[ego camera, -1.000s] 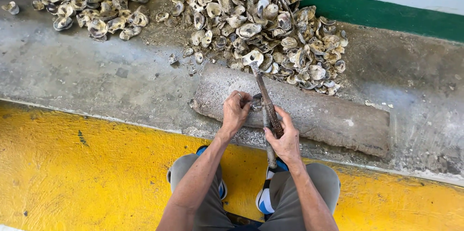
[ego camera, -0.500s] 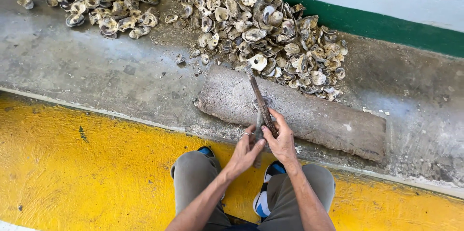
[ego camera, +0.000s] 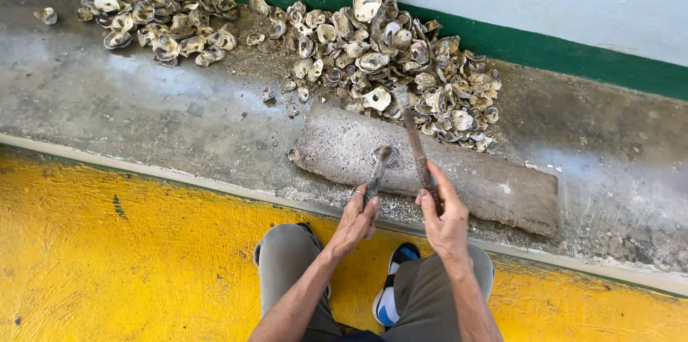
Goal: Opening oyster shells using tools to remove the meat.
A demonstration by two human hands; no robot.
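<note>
My left hand (ego camera: 355, 217) grips a short rusty metal tool (ego camera: 378, 172) whose tip rests by a small oyster shell (ego camera: 385, 153) on a worn wooden board (ego camera: 487, 188). My right hand (ego camera: 444, 217) holds a long rusty metal bar (ego camera: 413, 138) that slants up and away, its far end over the edge of a big pile of open oyster shells (ego camera: 390, 55). Both hands hover above the board's near edge, close together.
A second, flatter heap of shells (ego camera: 154, 20) lies at the far left on the grey concrete ledge (ego camera: 143, 113). A green band (ego camera: 573, 55) runs under a white wall. Yellow painted floor (ego camera: 122, 256) lies below, with my knees and a blue-and-white shoe (ego camera: 390, 299).
My left hand has drawn back from the board's middle toward its near edge and now holds the short tool. The long bar in my right hand has tilted a little farther up.
</note>
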